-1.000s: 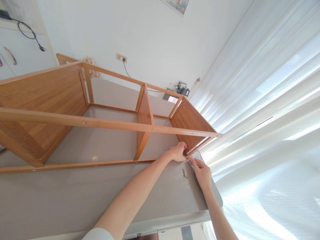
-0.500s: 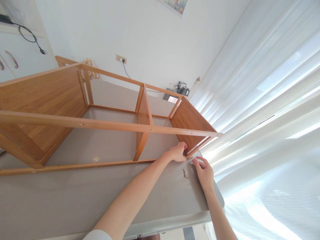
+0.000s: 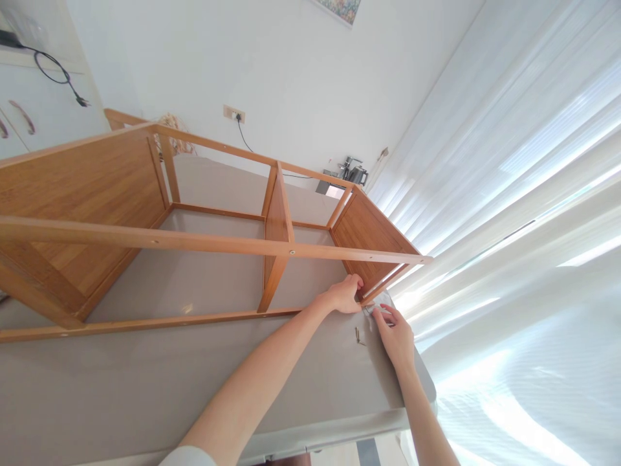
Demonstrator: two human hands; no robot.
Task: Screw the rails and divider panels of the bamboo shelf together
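Note:
A wooden shelf frame with panels at its ends and a divider lies on its side on the grey-covered table. My left hand grips the near lower corner of the frame, by the right end panel; its fingertips are partly hidden inside. Just right of that corner, my right hand pinches a thin bent metal tool against the end of the frame. The tool is small and partly covered by the fingers. Below the hands, loose screws lie on the table.
Sheer white curtains hang close along the table's right edge. Behind the frame are a black kettle and a wall socket with a plugged-in cord. A white cabinet stands at the far left.
My right hand has shifted very slightly, its fingers turning a little around the metal tool. My left hand stays on the frame's corner, and the view has barely moved.

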